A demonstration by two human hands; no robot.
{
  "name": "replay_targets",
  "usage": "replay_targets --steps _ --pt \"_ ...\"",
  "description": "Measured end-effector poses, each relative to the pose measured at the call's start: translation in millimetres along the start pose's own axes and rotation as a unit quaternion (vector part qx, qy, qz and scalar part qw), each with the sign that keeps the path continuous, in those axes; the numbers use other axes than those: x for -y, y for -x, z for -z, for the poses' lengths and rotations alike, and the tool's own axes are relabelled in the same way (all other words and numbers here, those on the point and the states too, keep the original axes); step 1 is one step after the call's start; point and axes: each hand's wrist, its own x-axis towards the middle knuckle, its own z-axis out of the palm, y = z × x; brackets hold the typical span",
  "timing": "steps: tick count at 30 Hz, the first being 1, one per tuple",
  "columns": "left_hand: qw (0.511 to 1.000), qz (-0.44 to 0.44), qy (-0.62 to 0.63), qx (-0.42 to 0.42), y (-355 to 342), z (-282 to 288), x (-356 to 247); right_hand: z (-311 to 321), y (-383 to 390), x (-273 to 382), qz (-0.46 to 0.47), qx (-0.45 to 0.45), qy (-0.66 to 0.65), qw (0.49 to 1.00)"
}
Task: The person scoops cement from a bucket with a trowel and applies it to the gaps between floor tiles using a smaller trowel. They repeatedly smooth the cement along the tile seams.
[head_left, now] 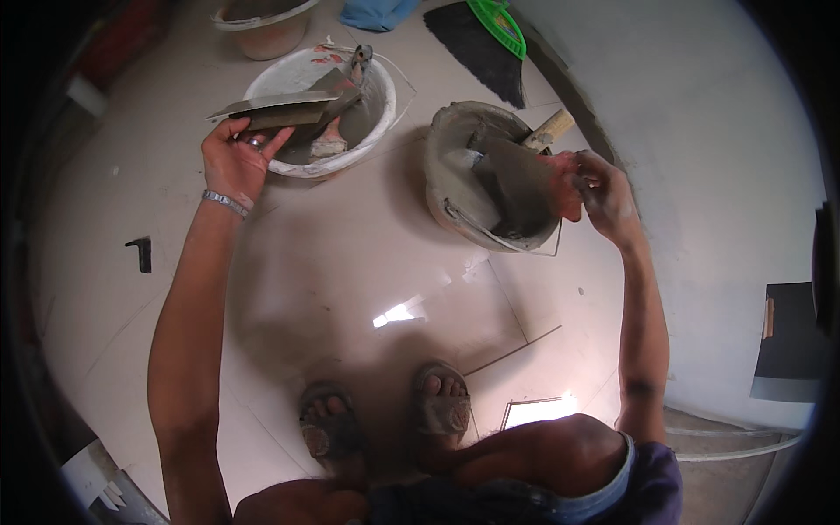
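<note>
Far to the left, a small black bracket (141, 254) lies by itself on the floor (350, 232), near the floor's left side. Next comes the left hand (238, 164), with a ring on a finger and a band at the wrist. Its thumb and fingers are closed on the near edge of a flat plate (284, 116), which is held up over the white bucket (388, 109). Behind that, a brown bucket (271, 42) stands toward the far edge of the floor. A blue cloth (376, 14) lies there too. Two feet in sandals (444, 411) are on the near part of the floor. To the right is the grey bucket (464, 226), with grey mush inside and a wooden stick (549, 131) poking out. A broom (477, 57) lies past it, by the floor's right edge. The right hand (605, 199) grips the red end of a dark scraper (523, 184) over the grey bucket. Last comes the pale wall (717, 192).
</note>
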Motion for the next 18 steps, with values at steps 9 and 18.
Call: replay_targets --steps 9,18 --pt "0.996 0.012 0.088 -0.003 1 -4 -3 2 -37 24 -0.044 -0.045 -0.106 0.992" --pt "0.996 -0.013 0.081 -0.028 3 -10 -6 -148 -156 83 -0.143 0.057 -0.405 0.901"
